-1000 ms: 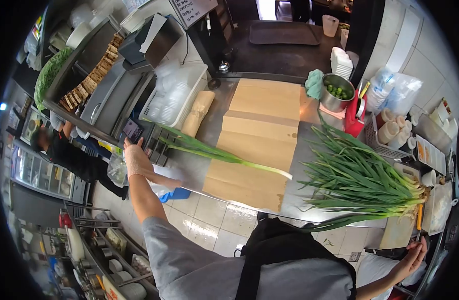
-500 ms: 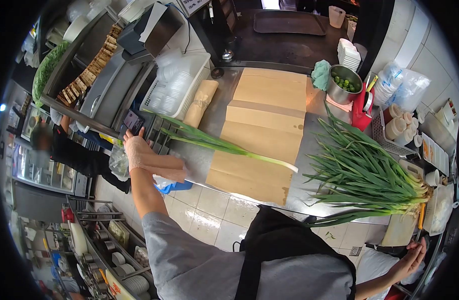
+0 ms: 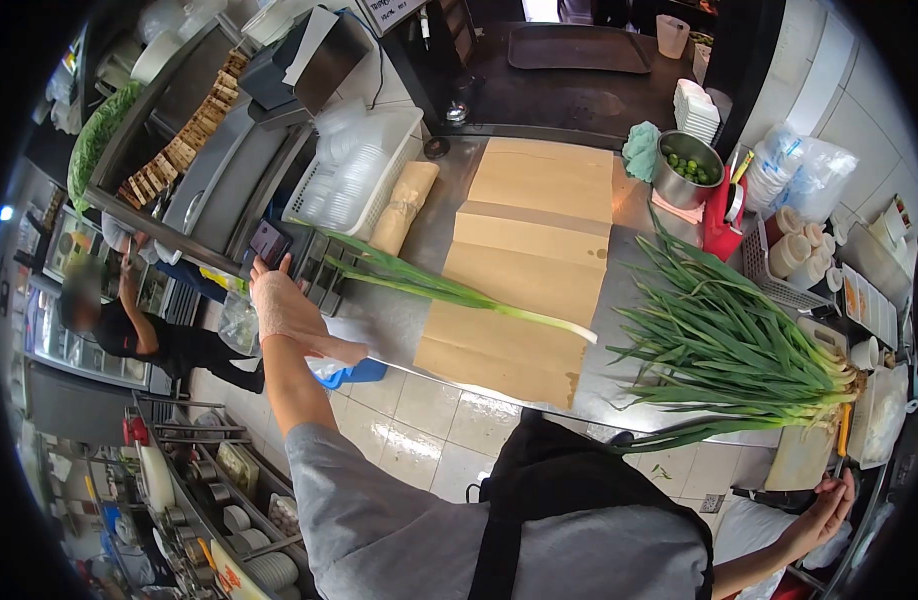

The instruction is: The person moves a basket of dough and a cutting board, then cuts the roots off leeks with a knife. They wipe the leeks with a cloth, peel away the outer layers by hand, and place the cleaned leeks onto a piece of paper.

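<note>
The dark phone (image 3: 270, 243) is lit, at the parted fingers of your left hand (image 3: 277, 300); your right hand (image 3: 827, 512) curls, its grasp I cannot tell. The co-worker (image 3: 129, 325) now has forearm (image 3: 129, 285) raised.

Around the metal pot (image 3: 674, 187) of green fruit (image 3: 687, 168) are a green cloth (image 3: 640, 151) on its left, white containers (image 3: 696, 110) behind, a red holder (image 3: 720, 228) beside it, and a dark tray (image 3: 579, 50) farther back.

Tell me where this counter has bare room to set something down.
The widest bare patch is the brown paper sheet above the single long green onion; a smaller one lies below it. Bare steel counter shows between sheet and rolled brown paper bundle. Crowded: right, around the leafy green onion heap and round steel pot; left, around the white plastic basket.
</note>
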A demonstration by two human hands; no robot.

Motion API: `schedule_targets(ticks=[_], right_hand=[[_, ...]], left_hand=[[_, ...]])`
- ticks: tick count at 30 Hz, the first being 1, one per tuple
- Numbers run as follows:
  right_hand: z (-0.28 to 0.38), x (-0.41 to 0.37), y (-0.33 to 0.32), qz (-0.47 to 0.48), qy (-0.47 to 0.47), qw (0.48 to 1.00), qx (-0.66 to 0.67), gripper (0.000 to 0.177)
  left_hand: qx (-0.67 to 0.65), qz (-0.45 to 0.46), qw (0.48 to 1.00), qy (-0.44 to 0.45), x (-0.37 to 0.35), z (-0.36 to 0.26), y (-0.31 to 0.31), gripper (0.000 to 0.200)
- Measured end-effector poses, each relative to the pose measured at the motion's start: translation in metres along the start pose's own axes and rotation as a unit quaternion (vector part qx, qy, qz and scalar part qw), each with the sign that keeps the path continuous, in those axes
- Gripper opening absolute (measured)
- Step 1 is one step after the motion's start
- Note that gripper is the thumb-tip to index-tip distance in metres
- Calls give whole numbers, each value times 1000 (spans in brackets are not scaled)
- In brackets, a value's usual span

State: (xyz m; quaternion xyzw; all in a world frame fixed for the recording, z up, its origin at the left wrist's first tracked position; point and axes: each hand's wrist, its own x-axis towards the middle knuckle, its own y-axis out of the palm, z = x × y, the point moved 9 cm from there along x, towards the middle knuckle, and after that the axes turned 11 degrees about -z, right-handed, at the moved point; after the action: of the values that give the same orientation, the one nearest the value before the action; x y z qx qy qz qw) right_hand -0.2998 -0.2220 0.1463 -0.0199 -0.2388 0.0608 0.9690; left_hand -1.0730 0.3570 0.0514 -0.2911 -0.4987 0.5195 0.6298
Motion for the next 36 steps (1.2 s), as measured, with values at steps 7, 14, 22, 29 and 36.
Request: schedule_targets(ticks=[7, 14, 22, 29, 36], right_hand=[[-1, -1, 1, 9, -2, 1000, 8, 27], [0, -1, 3, 8, 1, 1000, 14, 27], [-16, 1, -9, -4, -4, 1000, 27, 31], [12, 5, 7, -81, -44, 994, 64, 14], [-22, 31, -34, -143, -42, 976, 157, 28]], left_hand=[[10, 27, 1000, -6, 2, -1, 3, 64], [-6, 1, 1000, -10, -2, -3, -6, 65], [-54, 36, 995, -81, 8, 31, 24, 71], [-699, -164, 647, -258, -96, -109, -205, 36], [-776, -60, 627, 43, -192, -266, -304, 24]])
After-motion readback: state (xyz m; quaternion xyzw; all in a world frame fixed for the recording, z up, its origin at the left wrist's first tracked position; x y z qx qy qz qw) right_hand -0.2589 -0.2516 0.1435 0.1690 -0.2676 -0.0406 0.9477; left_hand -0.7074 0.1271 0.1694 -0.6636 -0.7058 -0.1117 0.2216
